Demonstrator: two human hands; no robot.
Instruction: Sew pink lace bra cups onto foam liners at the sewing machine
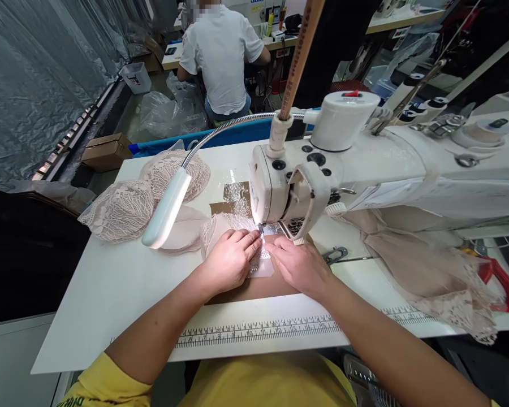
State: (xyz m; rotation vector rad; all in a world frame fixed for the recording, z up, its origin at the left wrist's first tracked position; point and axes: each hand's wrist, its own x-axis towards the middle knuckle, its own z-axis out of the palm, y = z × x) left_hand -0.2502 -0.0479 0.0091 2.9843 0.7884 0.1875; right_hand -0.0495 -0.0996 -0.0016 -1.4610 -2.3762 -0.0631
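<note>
Beige lace fabric point(261, 255) lies under the needle area of a white sewing machine point(263, 186). My left hand point(234, 257) rests palm down on this lace, fingers stretched forward and lying flat, just left of the presser foot point(261, 228). Close to the foot on the right, my right hand point(294, 263) has its fingers bent together at the lace's edge; its thumb is partly hidden. Brown material point(254, 289) lies on the table beneath both hands. More lace point(214, 226) bunches beyond my left hand.
Lace cups point(123, 209) lie at the table's left. A lamp point(167, 209) on a bendy neck hangs over the left side. Small scissors point(335, 255) lie right of my hand; beige garment pieces point(424, 271) and a red handle point(507, 285) are farther right. A person point(223, 56) sits ahead.
</note>
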